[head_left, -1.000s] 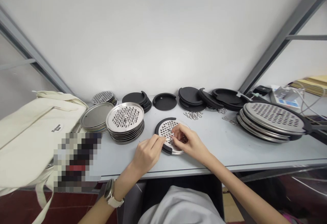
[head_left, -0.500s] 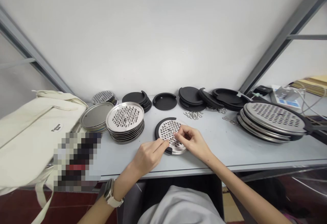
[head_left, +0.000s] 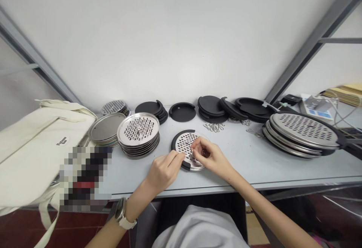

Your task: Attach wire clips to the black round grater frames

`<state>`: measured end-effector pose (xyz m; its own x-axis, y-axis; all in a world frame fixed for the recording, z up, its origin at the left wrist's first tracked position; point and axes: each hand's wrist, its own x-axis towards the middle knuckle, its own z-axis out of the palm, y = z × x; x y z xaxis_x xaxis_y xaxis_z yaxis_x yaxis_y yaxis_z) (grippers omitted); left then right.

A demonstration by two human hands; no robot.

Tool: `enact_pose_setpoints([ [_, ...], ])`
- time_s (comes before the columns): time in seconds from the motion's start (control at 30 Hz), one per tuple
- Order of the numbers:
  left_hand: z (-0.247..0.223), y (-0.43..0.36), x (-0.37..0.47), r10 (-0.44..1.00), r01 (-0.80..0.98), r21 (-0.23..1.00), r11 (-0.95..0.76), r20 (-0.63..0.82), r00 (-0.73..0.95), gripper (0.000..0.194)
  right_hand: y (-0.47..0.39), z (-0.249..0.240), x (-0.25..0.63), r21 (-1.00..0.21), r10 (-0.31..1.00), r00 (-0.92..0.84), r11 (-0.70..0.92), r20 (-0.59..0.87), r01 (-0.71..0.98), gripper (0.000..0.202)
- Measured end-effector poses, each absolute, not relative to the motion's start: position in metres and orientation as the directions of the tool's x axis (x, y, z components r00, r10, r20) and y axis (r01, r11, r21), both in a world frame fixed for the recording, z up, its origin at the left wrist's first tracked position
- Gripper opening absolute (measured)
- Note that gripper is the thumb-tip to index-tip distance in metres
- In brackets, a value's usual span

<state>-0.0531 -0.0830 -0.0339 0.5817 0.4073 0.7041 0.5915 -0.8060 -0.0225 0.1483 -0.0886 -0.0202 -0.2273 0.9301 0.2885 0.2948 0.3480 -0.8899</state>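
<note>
A round metal grater disc (head_left: 183, 141) with oblong holes lies on the table, and a black curved rim (head_left: 174, 142) wraps its left side. Over it, my left hand (head_left: 165, 169) pinches one end of a small shiny metal wire piece (head_left: 188, 155). At that piece's other end, the fingertips of my right hand (head_left: 211, 156) are closed. Its exact shape is too small to tell. Several bent wire clips (head_left: 214, 127) lie beyond my hands.
Left of the disc stand a stack of grater discs (head_left: 138, 134) and plain metal discs (head_left: 106, 127). Black round trays (head_left: 182, 113) line the wall. Larger perforated pans (head_left: 305, 131) are stacked at right. A cream bag (head_left: 36, 146) lies at the left.
My left hand has shifted slightly left, away from my right fingertips, and more of the wire piece shows between them. The disc has stayed in place.
</note>
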Motion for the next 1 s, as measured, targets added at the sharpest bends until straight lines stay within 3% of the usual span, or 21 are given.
enact_pose_setpoints([
  [0.2, -0.0316, -0.0827, -0.0521, 0.445, 0.622, 0.018, -0.783, 0.716, 0.539, 0.017, -0.0881, -0.0203, 0.149, -0.872, 0.912, -0.281, 0.381, 0.3, 0.307, 0.012],
  [0.6, -0.0317, -0.0844, -0.0508, 0.474, 0.605, 0.058, -0.794, 0.683, 0.556, 0.014, -0.0882, -0.0193, 0.1483, -0.891, 0.943, -0.181, 0.324, 0.279, 0.318, 0.027],
  [1.0, -0.0319, -0.0845, -0.0495, 0.478, 0.602, 0.063, -0.796, 0.676, 0.561, 0.006, -0.0897, -0.0188, 0.1493, -0.886, 0.936, -0.099, 0.352, 0.338, 0.302, 0.022],
])
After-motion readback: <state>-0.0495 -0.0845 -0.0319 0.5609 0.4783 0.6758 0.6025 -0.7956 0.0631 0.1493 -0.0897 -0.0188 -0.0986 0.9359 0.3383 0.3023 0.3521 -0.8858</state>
